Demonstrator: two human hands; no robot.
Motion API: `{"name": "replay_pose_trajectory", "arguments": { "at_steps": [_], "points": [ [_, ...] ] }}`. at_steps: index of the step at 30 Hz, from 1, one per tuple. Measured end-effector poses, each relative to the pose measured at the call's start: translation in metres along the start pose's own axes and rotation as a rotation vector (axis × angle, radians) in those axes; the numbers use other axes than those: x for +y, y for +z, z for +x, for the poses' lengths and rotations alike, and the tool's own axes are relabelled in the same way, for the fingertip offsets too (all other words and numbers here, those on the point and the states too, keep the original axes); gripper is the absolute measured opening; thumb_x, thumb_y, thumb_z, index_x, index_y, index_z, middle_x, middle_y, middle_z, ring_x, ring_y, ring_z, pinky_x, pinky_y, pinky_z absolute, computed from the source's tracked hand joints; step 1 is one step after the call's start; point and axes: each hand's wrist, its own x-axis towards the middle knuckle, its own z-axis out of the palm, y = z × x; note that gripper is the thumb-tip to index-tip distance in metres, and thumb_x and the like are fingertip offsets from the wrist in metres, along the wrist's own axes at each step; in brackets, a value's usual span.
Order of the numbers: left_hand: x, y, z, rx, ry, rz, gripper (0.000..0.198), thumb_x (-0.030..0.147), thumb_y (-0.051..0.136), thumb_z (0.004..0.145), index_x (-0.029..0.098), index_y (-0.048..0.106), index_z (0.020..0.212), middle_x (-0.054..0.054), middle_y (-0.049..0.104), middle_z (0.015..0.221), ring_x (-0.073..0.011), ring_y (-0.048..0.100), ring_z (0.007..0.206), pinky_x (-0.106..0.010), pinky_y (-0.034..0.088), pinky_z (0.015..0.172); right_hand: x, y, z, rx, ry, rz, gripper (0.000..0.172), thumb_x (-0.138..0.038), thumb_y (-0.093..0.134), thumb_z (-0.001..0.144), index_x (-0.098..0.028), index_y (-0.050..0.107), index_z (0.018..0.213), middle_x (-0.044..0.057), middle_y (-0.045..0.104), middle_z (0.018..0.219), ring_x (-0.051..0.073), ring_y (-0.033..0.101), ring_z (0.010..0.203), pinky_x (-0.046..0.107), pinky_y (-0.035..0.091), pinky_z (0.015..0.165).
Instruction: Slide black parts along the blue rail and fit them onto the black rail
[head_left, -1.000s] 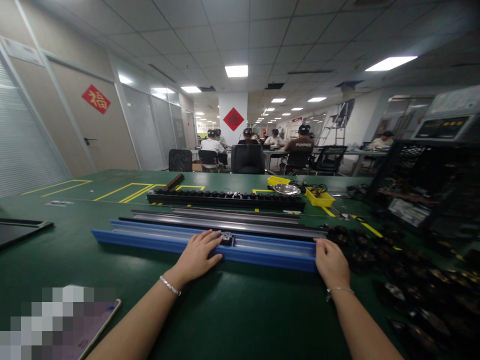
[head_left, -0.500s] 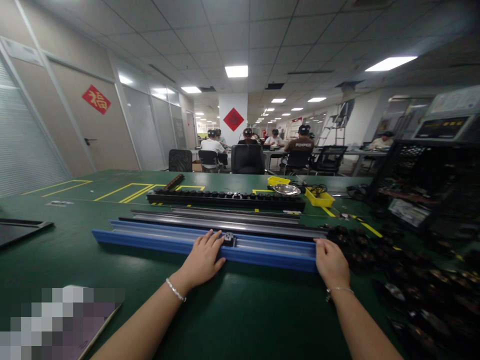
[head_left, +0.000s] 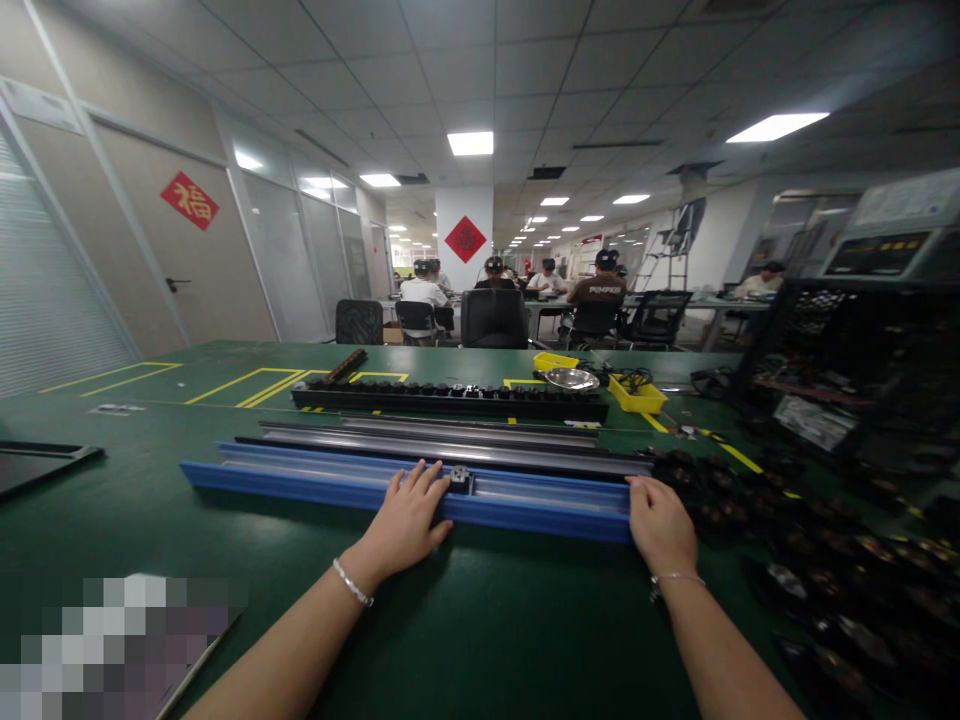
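Note:
A long blue rail [head_left: 300, 476] lies across the green table in front of me. My left hand [head_left: 405, 520] rests on its middle with the fingers stretched out, their tips touching a small black part [head_left: 459, 479] that sits in the rail's channel. My right hand [head_left: 660, 522] is closed over the rail's right end. Both wrists wear thin bracelets.
Behind the blue rail lie grey metal rails [head_left: 450, 445] and a black strip with a row of sockets [head_left: 450, 398]. A heap of black parts [head_left: 795, 540] covers the right side. Yellow trays [head_left: 637, 396] and a metal bowl [head_left: 571, 378] stand further back; people sit at far desks.
My left hand has slid slightly right along the rail, pushing the small black part with it. The right hand has stayed on the rail's end.

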Motion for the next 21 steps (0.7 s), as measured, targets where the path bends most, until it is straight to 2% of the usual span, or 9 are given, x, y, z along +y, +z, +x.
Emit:
{"name": "replay_pose_trajectory", "arguments": {
  "at_steps": [11, 21],
  "points": [
    [-0.0025, 0.0012, 0.001, 0.011, -0.005, -0.014, 0.052, 0.038, 0.053, 0.079, 0.025, 0.044, 0.128, -0.008, 0.037, 0.143, -0.0291, 0.025, 0.135, -0.053, 0.023, 0.106, 0.0003, 0.0005, 0.0001, 0.009, -0.002, 0.01, 0.046, -0.041, 0.03, 0.081, -0.016, 0.067, 0.094, 0.011, 0.062, 0.111, 0.022, 0.055, 0.102, 0.035, 0.04, 0.091],
    [0.0, -0.002, 0.0007, -0.017, -0.01, -0.008, 0.054, 0.037, 0.053, 0.079, 0.031, 0.04, 0.131, -0.007, 0.034, 0.145, -0.0297, 0.023, 0.135, -0.054, 0.021, 0.106, -0.0025, -0.0009, -0.0018, 0.016, -0.002, 0.014, 0.045, -0.04, 0.031, 0.081, -0.017, 0.067, 0.093, 0.011, 0.062, 0.111, 0.023, 0.055, 0.101, 0.035, 0.04, 0.089]
  ]
}}
